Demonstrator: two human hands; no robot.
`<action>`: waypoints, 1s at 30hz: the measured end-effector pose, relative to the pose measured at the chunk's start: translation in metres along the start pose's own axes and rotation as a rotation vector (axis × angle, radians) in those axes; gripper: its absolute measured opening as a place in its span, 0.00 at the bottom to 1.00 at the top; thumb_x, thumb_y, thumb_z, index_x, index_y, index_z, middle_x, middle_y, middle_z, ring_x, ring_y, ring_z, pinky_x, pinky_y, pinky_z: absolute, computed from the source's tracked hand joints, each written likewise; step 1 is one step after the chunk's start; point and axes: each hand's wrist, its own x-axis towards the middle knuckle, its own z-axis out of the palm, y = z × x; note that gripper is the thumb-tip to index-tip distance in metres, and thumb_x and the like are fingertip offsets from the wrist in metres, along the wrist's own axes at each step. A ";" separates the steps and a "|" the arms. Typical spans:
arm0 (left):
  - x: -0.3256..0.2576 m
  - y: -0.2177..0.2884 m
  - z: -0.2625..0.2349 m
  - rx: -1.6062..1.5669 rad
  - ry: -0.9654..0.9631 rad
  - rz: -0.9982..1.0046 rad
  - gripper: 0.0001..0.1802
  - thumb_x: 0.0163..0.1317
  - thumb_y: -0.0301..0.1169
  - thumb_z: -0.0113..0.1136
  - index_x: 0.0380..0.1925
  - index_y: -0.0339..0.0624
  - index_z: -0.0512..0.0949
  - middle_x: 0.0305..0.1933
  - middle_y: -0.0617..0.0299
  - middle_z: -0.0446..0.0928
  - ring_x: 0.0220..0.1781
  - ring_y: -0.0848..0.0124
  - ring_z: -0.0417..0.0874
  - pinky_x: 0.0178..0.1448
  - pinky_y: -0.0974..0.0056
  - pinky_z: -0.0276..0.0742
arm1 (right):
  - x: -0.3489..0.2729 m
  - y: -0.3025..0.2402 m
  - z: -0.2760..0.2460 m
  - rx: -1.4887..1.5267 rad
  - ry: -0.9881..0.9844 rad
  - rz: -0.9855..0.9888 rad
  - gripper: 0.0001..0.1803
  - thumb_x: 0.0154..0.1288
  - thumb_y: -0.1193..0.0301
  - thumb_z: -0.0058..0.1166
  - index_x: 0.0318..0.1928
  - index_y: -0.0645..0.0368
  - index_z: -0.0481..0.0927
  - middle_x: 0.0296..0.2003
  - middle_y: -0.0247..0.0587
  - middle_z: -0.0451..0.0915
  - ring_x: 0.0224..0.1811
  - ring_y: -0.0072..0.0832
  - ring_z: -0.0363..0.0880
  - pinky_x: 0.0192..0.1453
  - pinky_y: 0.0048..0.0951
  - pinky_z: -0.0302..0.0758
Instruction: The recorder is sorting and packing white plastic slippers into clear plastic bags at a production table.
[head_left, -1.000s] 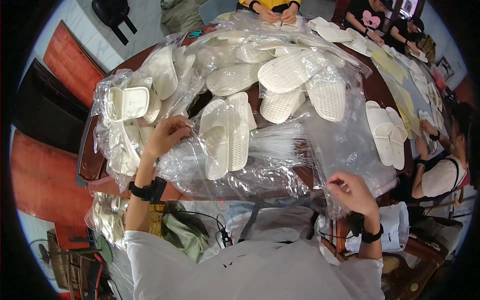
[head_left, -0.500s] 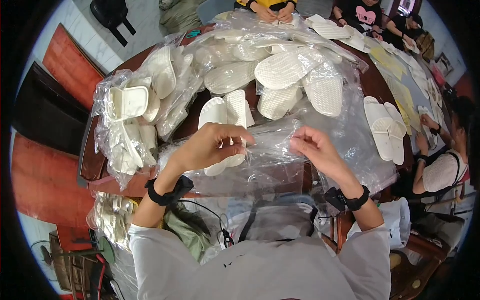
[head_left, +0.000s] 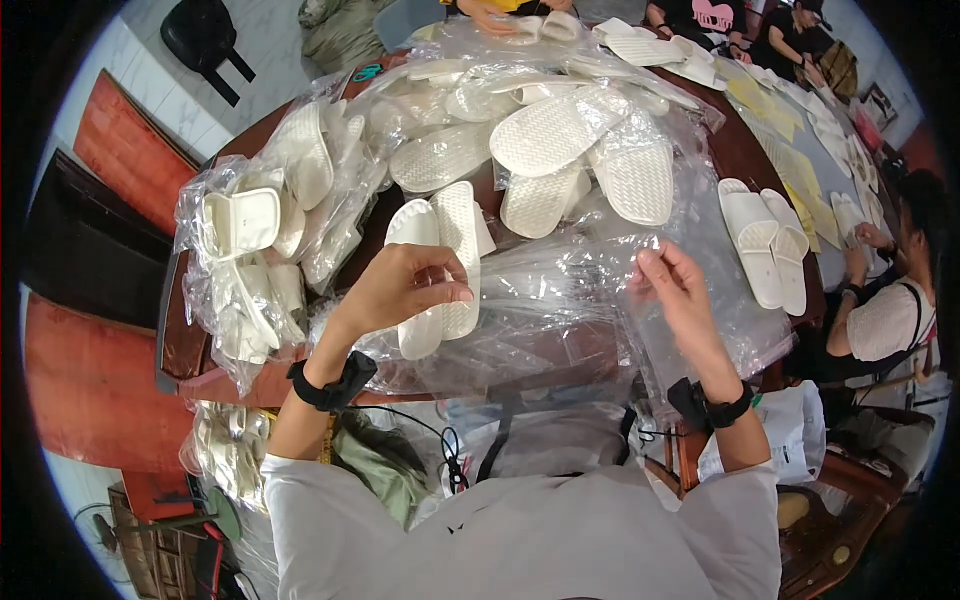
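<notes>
The left hand (head_left: pixel 400 285) and the right hand (head_left: pixel 678 292) are holding up a clear bag (head_left: pixel 545 300) between them, just above the near edge of the table (head_left: pixel 745 160). The left fingers are curling and pinching the film at its left upper edge; the right fingers are pinching the right upper corner, thumb against forefinger. Both hands are closing narrowly on the film alone. Each wrist is wearing a black band.

The bag is thin, glossy and wrinkled, catching white glare along its folds, and it is see-through enough that the dark table and the things behind it are showing through. Whether it is already holding anything cannot be told.

Just behind the left hand a pair of white slippers (head_left: pixel 445 262) is lying soles up, side by side, touching each other, partly under loose film. To the left a heap of bagged slippers (head_left: pixel 250 260) is spilling over the table's edge. To the right another pair (head_left: pixel 765 245) is lying open-side up on bare plastic, well apart from the hands.

Farther back, more slippers (head_left: pixel 560 135) with woven-pattern soles are lying jumbled under and over sheets of clear plastic, covering the middle of the table. At the right edge a person in a white top (head_left: pixel 885 320) is sitting at the table, and other people are working at the far end.
</notes>
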 end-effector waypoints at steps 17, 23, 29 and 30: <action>-0.020 -0.019 -0.033 -0.316 0.236 -0.181 0.07 0.64 0.32 0.65 0.34 0.38 0.83 0.26 0.73 0.77 0.23 0.87 0.68 0.24 0.77 0.62 | -0.062 0.017 -0.016 -0.036 -0.330 0.379 0.09 0.73 0.70 0.50 0.44 0.63 0.78 0.43 0.35 0.80 0.44 0.21 0.79 0.49 0.25 0.80; -0.004 -0.008 -0.029 -0.193 0.357 -0.018 0.11 0.60 0.34 0.69 0.31 0.36 0.83 0.19 0.74 0.73 0.19 0.88 0.64 0.22 0.76 0.55 | -0.089 -0.021 -0.029 -0.059 0.053 0.162 0.10 0.74 0.69 0.47 0.41 0.65 0.76 0.30 0.30 0.75 0.30 0.16 0.73 0.35 0.20 0.76; 0.038 0.005 0.021 -0.130 0.331 0.150 0.09 0.64 0.33 0.64 0.31 0.37 0.82 0.16 0.73 0.69 0.18 0.86 0.61 0.20 0.73 0.54 | -0.098 -0.027 -0.098 -0.314 0.205 0.127 0.09 0.72 0.69 0.51 0.34 0.61 0.76 0.19 0.22 0.65 0.20 0.11 0.60 0.23 0.17 0.57; 0.048 0.013 0.032 -0.110 0.232 0.038 0.10 0.63 0.34 0.65 0.31 0.39 0.83 0.16 0.71 0.69 0.19 0.87 0.62 0.21 0.74 0.54 | -0.100 -0.016 -0.119 -0.318 0.216 0.121 0.09 0.72 0.69 0.51 0.34 0.61 0.76 0.19 0.22 0.65 0.20 0.11 0.60 0.23 0.17 0.57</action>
